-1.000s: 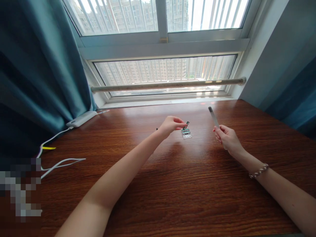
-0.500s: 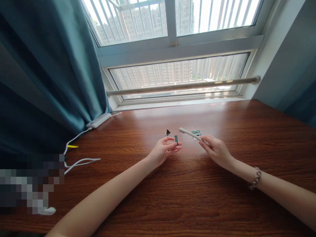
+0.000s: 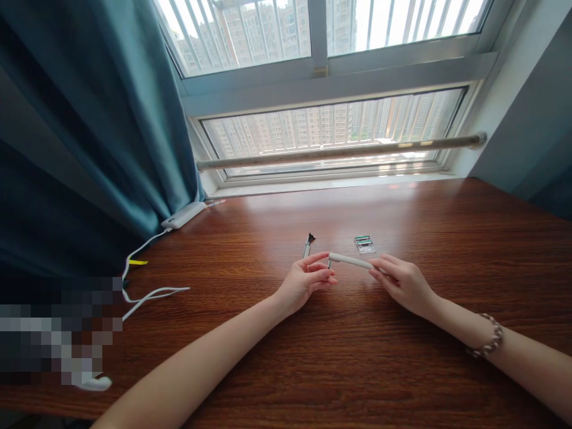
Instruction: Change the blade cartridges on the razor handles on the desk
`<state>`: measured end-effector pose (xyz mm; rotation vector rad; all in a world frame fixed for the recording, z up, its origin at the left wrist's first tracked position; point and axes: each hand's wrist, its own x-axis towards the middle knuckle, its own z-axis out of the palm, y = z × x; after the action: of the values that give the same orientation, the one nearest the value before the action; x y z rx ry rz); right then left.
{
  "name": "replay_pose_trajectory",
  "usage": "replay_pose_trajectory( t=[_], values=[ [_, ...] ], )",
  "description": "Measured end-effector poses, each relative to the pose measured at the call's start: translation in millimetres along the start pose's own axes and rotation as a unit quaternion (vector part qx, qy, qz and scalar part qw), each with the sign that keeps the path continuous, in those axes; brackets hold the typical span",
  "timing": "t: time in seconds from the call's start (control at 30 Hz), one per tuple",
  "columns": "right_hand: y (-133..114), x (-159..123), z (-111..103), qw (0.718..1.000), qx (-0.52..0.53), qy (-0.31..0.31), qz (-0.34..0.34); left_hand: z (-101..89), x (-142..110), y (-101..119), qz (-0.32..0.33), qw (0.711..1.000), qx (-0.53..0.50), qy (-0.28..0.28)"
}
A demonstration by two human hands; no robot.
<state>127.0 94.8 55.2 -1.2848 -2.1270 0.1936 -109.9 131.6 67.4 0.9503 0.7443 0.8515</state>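
My left hand pinches a small dark razor cartridge, seen nearly edge-on between the fingertips. In my right hand is a white toothbrush, gripped by its handle between thumb and fingers. Its head lies at the cartridge, bristle side down; whether they touch I cannot make out. A razor with a black head and silver handle lies just beyond my left hand, partly hidden by it. Beyond the toothbrush, a clear pack of green and black razor cartridges rests on the wooden table.
A white power strip sits at the far left by the blue curtain. White cables and a yellow strip lie on the table's left side. A window with a horizontal rail borders the far edge.
The toothbrush has swung down and its head has come to the cartridge in my left hand. The cartridge has turned edge-on. The pack is now uncovered. The view has shifted slightly.
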Motion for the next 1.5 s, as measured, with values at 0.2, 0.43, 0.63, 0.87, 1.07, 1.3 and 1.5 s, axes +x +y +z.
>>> replay_pose_trajectory(
  t=[0.2,0.43,0.63,0.87,1.07,1.3,1.5],
  values=[
    [1.2,-1.4,2.0,0.998,-0.057,-0.007,-0.002,1.5,-1.5,-1.4,0.007,1.000,0.016,0.007],
    [-1.6,-1.7,0.9,0.998,-0.048,-0.038,-0.020,1.8,-0.7,-2.8,0.003,0.999,0.034,0.015],
    [0.0,-2.2,1.3,0.998,-0.058,-0.016,0.005,2.0,-0.8,-4.0,0.007,1.000,0.025,-0.004],
    [-1.2,-2.9,0.6,0.997,-0.080,-0.006,-0.017,3.5,-0.9,-3.4,0.009,1.000,0.019,-0.007],
    [-0.2,-3.5,1.6,0.997,-0.078,-0.002,-0.024,2.6,-0.6,-5.0,0.004,0.999,0.043,-0.016],
    [2.0,-2.9,3.0,0.997,-0.067,0.022,-0.001,1.4,-1.2,-3.5,-0.001,0.999,0.025,-0.022],
    [3.1,-2.5,3.8,0.996,-0.085,0.032,0.018,-0.9,-0.6,-4.1,-0.007,0.999,0.018,-0.051]
  ],
)
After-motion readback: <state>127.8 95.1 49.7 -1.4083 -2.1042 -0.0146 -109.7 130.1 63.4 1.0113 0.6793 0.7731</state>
